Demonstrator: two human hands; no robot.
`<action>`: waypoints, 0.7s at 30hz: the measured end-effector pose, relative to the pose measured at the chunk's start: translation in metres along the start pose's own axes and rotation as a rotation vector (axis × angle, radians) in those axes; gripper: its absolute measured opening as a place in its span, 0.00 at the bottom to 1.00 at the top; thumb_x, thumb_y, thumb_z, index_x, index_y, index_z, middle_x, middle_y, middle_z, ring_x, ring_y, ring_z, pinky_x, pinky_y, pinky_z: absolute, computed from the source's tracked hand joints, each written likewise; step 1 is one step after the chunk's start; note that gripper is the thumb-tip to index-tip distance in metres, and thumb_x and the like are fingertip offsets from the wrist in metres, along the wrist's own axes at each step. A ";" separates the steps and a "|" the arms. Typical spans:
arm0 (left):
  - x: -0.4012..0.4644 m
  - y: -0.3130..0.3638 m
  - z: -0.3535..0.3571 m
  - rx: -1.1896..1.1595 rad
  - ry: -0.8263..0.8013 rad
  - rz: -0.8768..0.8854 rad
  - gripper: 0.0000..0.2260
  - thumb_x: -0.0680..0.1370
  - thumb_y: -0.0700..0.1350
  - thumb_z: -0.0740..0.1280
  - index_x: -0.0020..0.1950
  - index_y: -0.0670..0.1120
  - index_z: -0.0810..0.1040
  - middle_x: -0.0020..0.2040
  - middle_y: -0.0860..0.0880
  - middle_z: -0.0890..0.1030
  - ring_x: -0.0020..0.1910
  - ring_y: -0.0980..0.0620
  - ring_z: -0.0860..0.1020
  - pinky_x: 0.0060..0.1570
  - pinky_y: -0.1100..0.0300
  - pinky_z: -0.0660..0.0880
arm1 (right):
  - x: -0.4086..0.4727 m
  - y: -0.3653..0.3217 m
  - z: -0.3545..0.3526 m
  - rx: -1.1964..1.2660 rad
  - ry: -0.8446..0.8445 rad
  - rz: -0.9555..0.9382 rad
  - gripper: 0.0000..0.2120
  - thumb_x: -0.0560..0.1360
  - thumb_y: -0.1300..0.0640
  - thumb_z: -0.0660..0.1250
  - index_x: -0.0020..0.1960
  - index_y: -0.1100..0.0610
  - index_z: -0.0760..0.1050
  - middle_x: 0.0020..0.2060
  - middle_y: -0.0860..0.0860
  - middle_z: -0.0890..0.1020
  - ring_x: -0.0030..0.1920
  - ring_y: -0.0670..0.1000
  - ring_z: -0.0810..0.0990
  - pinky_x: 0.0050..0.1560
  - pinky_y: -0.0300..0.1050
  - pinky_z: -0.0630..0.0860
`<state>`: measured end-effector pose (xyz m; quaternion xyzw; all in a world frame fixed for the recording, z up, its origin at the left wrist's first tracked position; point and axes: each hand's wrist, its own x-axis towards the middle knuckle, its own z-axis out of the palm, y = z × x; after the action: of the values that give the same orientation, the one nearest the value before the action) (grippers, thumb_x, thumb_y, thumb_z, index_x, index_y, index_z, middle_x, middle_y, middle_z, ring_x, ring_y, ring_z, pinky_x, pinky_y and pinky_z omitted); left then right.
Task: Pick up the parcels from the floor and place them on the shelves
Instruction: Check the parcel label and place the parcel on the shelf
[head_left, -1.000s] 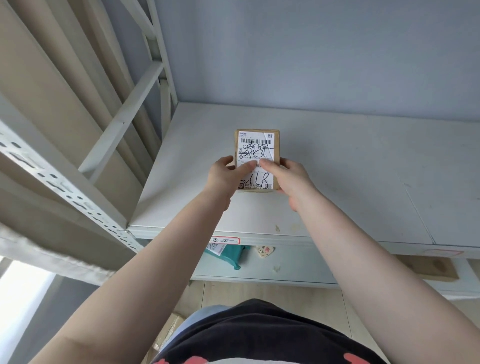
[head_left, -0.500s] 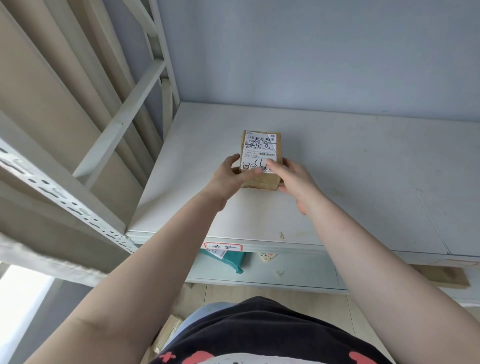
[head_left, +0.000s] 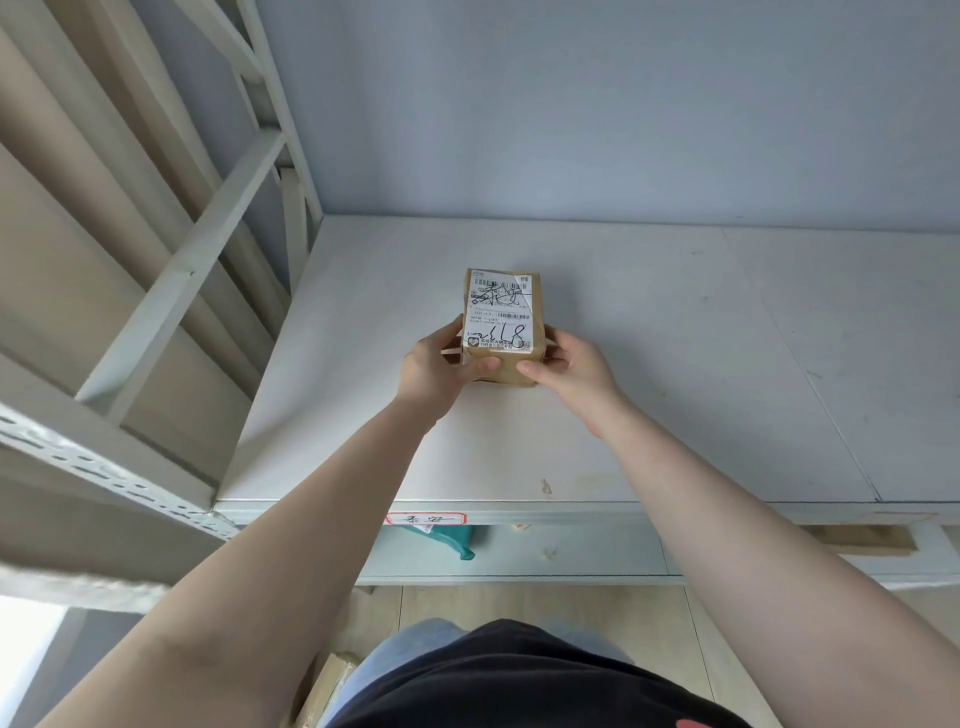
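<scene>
White shelf board, small brown labelled parcel on it, left of centre

A pale blue wall stands at the back. On the far left there is a tan wall. A small white label with a red edge is stuck on a front edge, and it has writing on it that is too small to read. Just under the label sits a teal plastic thing, half hidden. Down low the wooden floor shows. The person wears a black top with a bit of red on it.
</scene>
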<state>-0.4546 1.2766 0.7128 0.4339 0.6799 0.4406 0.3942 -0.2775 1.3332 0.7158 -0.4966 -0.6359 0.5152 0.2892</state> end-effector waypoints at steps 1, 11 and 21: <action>0.001 0.000 0.000 -0.001 -0.003 -0.001 0.30 0.70 0.47 0.79 0.72 0.54 0.76 0.58 0.55 0.84 0.58 0.51 0.82 0.63 0.55 0.77 | 0.002 0.002 0.000 -0.006 0.006 0.000 0.29 0.71 0.66 0.73 0.71 0.61 0.72 0.59 0.58 0.83 0.53 0.54 0.83 0.60 0.52 0.79; 0.015 0.002 0.003 -0.034 0.021 -0.010 0.29 0.70 0.46 0.79 0.71 0.53 0.77 0.58 0.55 0.84 0.58 0.51 0.82 0.62 0.59 0.76 | 0.025 0.010 0.001 -0.037 0.047 -0.053 0.31 0.65 0.57 0.75 0.68 0.57 0.75 0.56 0.57 0.85 0.53 0.57 0.85 0.59 0.57 0.79; 0.041 0.011 0.005 -0.032 0.036 -0.028 0.28 0.70 0.46 0.79 0.70 0.51 0.79 0.60 0.52 0.85 0.57 0.52 0.82 0.58 0.61 0.76 | 0.054 0.007 -0.007 -0.055 0.024 -0.089 0.31 0.66 0.56 0.75 0.68 0.58 0.75 0.56 0.58 0.85 0.53 0.58 0.85 0.60 0.59 0.79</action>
<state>-0.4599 1.3192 0.7151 0.4100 0.6859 0.4534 0.3949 -0.2878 1.3861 0.7038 -0.4817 -0.6679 0.4779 0.3057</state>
